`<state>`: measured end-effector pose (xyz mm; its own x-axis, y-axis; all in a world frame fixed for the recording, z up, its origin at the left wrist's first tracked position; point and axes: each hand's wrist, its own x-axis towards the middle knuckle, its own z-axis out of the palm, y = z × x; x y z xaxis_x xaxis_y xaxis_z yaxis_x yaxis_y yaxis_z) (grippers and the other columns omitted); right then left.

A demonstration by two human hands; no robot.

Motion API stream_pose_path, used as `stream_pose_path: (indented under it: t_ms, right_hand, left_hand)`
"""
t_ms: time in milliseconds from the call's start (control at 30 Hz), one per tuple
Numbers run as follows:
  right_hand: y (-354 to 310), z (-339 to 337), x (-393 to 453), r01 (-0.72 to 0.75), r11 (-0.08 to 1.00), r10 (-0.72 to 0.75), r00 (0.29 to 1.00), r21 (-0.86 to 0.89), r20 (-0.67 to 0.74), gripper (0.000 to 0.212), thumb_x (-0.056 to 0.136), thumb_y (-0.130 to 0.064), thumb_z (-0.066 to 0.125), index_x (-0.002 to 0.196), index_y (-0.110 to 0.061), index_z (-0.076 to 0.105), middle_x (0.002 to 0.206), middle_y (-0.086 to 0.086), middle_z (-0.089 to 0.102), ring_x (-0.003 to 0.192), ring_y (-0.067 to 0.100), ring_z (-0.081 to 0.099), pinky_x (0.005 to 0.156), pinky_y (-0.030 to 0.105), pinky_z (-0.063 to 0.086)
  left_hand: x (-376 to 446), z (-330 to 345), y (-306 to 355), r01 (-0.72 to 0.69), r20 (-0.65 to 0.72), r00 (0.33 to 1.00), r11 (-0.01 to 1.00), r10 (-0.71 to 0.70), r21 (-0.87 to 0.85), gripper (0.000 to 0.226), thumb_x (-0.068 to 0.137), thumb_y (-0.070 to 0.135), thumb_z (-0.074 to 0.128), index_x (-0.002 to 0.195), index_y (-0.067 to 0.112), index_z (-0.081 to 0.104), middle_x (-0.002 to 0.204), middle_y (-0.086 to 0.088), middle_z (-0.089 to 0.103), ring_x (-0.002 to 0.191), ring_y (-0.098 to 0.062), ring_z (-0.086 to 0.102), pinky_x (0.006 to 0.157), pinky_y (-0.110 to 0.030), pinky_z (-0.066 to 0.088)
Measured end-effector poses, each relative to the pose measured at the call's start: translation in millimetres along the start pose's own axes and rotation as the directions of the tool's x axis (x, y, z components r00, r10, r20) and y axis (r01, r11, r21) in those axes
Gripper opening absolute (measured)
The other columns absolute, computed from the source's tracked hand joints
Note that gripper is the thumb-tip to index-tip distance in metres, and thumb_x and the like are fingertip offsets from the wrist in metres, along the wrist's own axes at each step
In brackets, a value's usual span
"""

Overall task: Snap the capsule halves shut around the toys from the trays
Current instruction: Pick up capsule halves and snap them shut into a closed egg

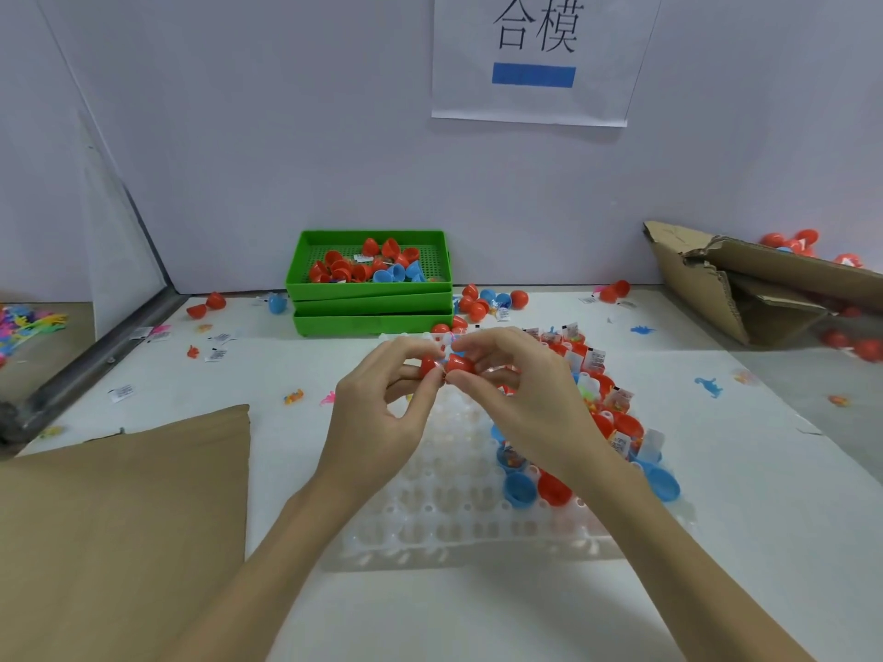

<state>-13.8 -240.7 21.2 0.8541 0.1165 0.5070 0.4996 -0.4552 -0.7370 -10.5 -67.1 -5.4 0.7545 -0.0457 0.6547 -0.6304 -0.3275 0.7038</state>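
Observation:
Both hands meet above the far end of a clear plastic holding tray (458, 518). My left hand (382, 403) pinches one red capsule half (430, 364). My right hand (521, 389) pinches the other red half (462, 363). The two halves touch at their rims, with a bit of clear wrapper showing at the seam. On the tray's right side sit several red and blue open halves (554, 487) holding packaged toys (619, 398). The tray's left pockets hold nothing.
Stacked green trays (370, 291) at the back hold loose red and blue halves. A cardboard box (745, 284) with red capsules lies at the right, a cardboard flap (119, 518) at the near left. Small toys and labels are scattered on the white table (740, 542).

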Motion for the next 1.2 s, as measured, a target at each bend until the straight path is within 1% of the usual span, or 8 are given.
stream_pose_path:
  t_ms: [100, 300, 433, 667, 800, 900, 1100, 1200]
  right_hand:
    - [0.1, 0.4, 1.5, -0.041, 0.994, 0.042, 0.999, 0.104, -0.001, 0.027, 0.091, -0.015, 0.077, 0.117, -0.012, 0.073, 0.110, -0.001, 0.071, 0.093, 0.011, 0.073, 0.084, 0.029, 0.062]
    - [1.3, -2.8, 3.4, -0.092, 0.973, 0.080, 0.995, 0.211, 0.067, 0.025, 0.093, -0.014, 0.074, 0.118, -0.012, 0.073, 0.108, 0.000, 0.075, 0.092, 0.013, 0.075, 0.083, 0.027, 0.062]
    - [1.9, -4.4, 4.7, -0.147, 0.945, 0.111, 0.985, 0.293, 0.135, 0.024, 0.095, -0.010, 0.072, 0.120, -0.009, 0.072, 0.108, 0.001, 0.077, 0.093, 0.014, 0.076, 0.085, 0.029, 0.062]
    - [3.4, -3.3, 4.9, -0.198, 0.935, 0.161, 0.976, 0.295, 0.143, 0.026, 0.092, -0.013, 0.076, 0.118, -0.013, 0.073, 0.105, -0.004, 0.078, 0.094, 0.012, 0.076, 0.087, 0.030, 0.062]
    - [5.3, -2.4, 4.9, -0.201, 0.932, 0.170, 0.977, 0.301, 0.125, 0.025, 0.093, -0.015, 0.075, 0.118, -0.013, 0.074, 0.103, -0.004, 0.078, 0.094, 0.012, 0.076, 0.084, 0.024, 0.060]
    - [6.1, -2.4, 5.1, -0.215, 0.919, 0.187, 0.976, 0.330, 0.115, 0.024, 0.094, -0.018, 0.074, 0.117, -0.015, 0.075, 0.101, -0.007, 0.079, 0.094, 0.011, 0.076, 0.081, 0.019, 0.059]
    - [7.2, -3.1, 6.0, -0.239, 0.908, 0.208, 0.970, 0.343, 0.124, 0.022, 0.096, -0.014, 0.071, 0.118, -0.015, 0.074, 0.102, -0.006, 0.079, 0.093, 0.010, 0.076, 0.081, 0.019, 0.058]
    - [6.3, -3.1, 5.7, -0.238, 0.917, 0.198, 0.968, 0.320, 0.152, 0.022, 0.096, -0.013, 0.072, 0.118, -0.013, 0.074, 0.103, -0.003, 0.078, 0.094, 0.011, 0.076, 0.084, 0.023, 0.060]
  left_hand:
    - [-0.2, -1.1, -0.3, 0.004, 0.013, 1.000, 1.000, -0.003, -0.031, 0.015, 0.098, 0.003, 0.069, 0.107, 0.015, 0.071, 0.107, 0.001, 0.072, 0.096, -0.016, 0.076, 0.078, -0.023, 0.060]
    - [-0.6, -0.4, 2.4, -0.009, -0.005, 1.000, 1.000, 0.009, -0.014, 0.011, 0.097, 0.007, 0.071, 0.107, 0.009, 0.073, 0.105, 0.000, 0.073, 0.096, -0.015, 0.076, 0.078, -0.024, 0.061]
    - [-0.9, 0.0, 1.6, 0.014, -0.042, 0.999, 1.000, -0.015, -0.006, 0.013, 0.098, 0.007, 0.069, 0.107, 0.013, 0.075, 0.102, 0.002, 0.075, 0.093, -0.012, 0.076, 0.076, -0.024, 0.062]
    - [-1.3, -1.1, 4.7, 0.088, -0.034, 0.995, 0.989, -0.092, -0.119, 0.022, 0.095, 0.008, 0.073, 0.108, 0.024, 0.066, 0.099, 0.013, 0.075, 0.092, -0.011, 0.077, 0.081, -0.020, 0.060]
    - [-1.1, -2.0, 3.2, 0.054, -0.046, 0.997, 0.997, -0.056, -0.059, 0.012, 0.095, 0.011, 0.073, 0.104, 0.019, 0.072, 0.097, 0.014, 0.077, 0.091, -0.008, 0.077, 0.076, -0.021, 0.062]
    - [-1.6, -1.9, 3.7, 0.031, -0.043, 0.999, 0.998, -0.033, -0.051, 0.015, 0.097, 0.012, 0.071, 0.106, 0.024, 0.073, 0.097, 0.008, 0.078, 0.091, -0.008, 0.077, 0.072, -0.023, 0.062]
    - [-2.1, -0.3, 1.8, 0.002, -0.009, 1.000, 0.999, -0.003, -0.036, 0.015, 0.098, 0.008, 0.071, 0.110, 0.018, 0.070, 0.105, 0.008, 0.075, 0.098, -0.015, 0.076, 0.083, -0.024, 0.061]
    - [-2.2, 0.1, 4.9, 0.009, -0.020, 1.000, 0.999, -0.010, -0.045, 0.028, 0.097, 0.006, 0.071, 0.115, 0.027, 0.064, 0.103, 0.015, 0.073, 0.097, -0.009, 0.075, 0.084, -0.018, 0.059]
